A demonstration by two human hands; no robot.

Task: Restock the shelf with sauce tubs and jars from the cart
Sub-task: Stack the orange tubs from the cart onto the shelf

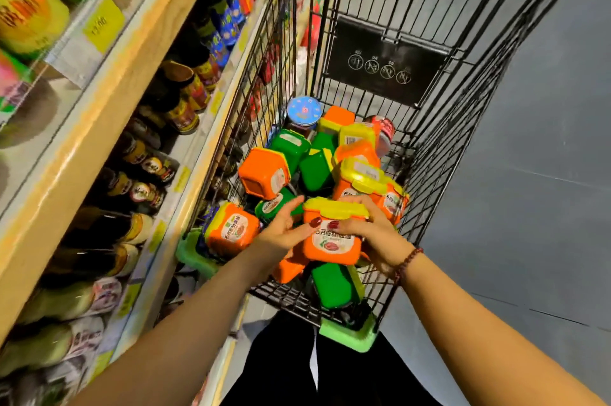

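An orange sauce tub with a yellow lid [332, 242] sits upright at the near end of the black wire cart [429, 25]. My right hand [372, 233] grips its right side, thumb across the label. My left hand [284, 233] touches its left side with the thumb on the label and the fingers spread. Around it lie several orange and green tubs, among them another orange tub [231, 230] to the left and a green tub [332, 285] below. A jar with a blue lid [303, 110] and a red-labelled jar [383, 133] stand at the far end of the pile.
The wooden shelf unit [99, 114] runs along the left, close against the cart. It holds rows of dark sauce jars [185, 98] and bottles behind yellow price tags. Grey floor [545, 207] lies to the right. Green bumpers [348, 336] cap the cart's near corners.
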